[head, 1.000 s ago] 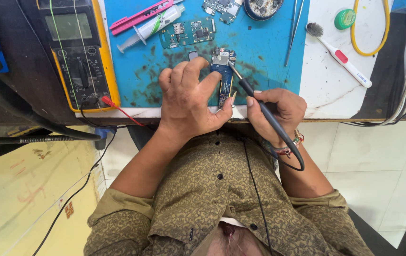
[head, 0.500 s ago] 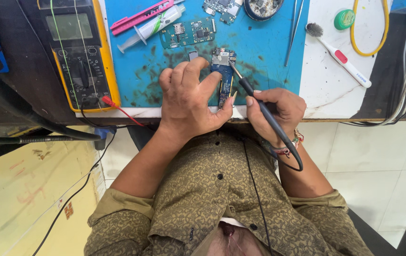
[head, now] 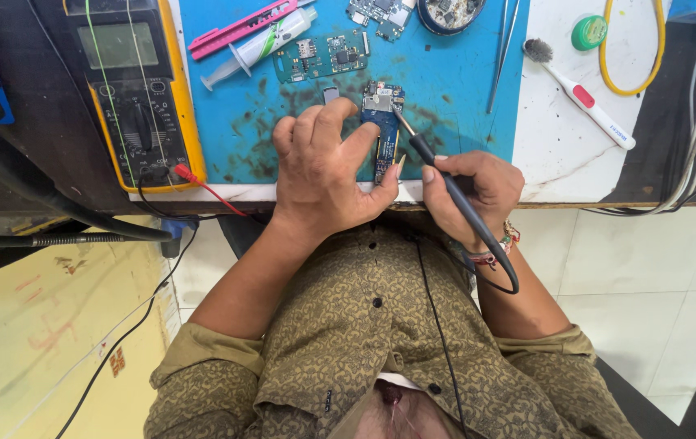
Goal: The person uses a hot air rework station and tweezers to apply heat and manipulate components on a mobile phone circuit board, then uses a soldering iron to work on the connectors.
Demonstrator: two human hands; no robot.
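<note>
White tabletop with a blue mat on it sits under the hands. On the mat lies a small blue circuit board. The left hand presses down on the board, its fingers bent over the left side. The right hand is closed around a black soldering pen, and the pen's tip touches the top of the board. A yellow meter lies to the left. A white toothbrush lies to the right.
</note>
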